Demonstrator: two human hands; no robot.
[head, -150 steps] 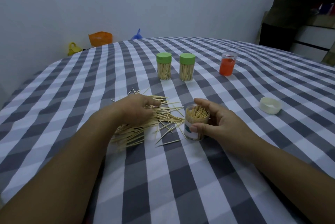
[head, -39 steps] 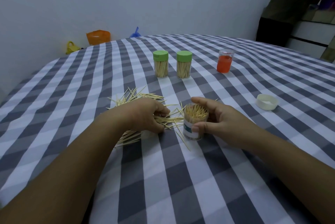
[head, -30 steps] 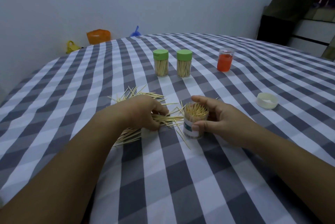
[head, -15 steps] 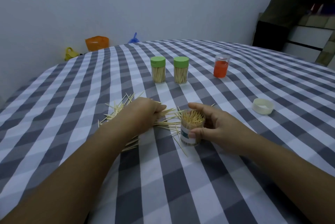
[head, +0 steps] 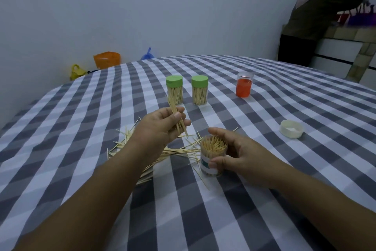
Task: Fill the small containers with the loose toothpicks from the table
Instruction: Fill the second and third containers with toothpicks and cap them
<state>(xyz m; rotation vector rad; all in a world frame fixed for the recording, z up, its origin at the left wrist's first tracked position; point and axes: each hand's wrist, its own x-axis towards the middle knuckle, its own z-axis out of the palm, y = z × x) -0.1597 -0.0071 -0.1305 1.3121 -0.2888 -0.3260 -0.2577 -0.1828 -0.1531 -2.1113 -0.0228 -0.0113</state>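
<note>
Left hand: raised above the table, fingers and thumb curled round a bundle of toothpicks. Bundle's long axis runs steeply, upper ends leaning far and left, lower points aimed near and right, toward the jar.

Right hand: on the table, thumb and fingers wrapped round the open jar, holding it upright. Mouth uncovered and facing up.

Open jar: clear, labelled, already packed with upright toothpicks nearly to the rim. It stands just right of and nearer than the left hand, lower than the bundle. The left hand is the one carrying the load; the right only steadies.

Key relation: the jar mouth lies right, near and below the bundle's lower tips. Judged next need: swing the bundle closer to vertical and bring it over the mouth, tips first; little free room seems left inside.

Loose pile: toothpicks spread on the cloth beneath and left of the left forearm, some touching the jar's base.

Capped jars: two with green lids, full, side by side at the far middle.

Orange jar: far right of those, no lid on it.

White lid: lying alone, right, well apart from the open jar.

Table: grey-and-white checked cloth.
</note>
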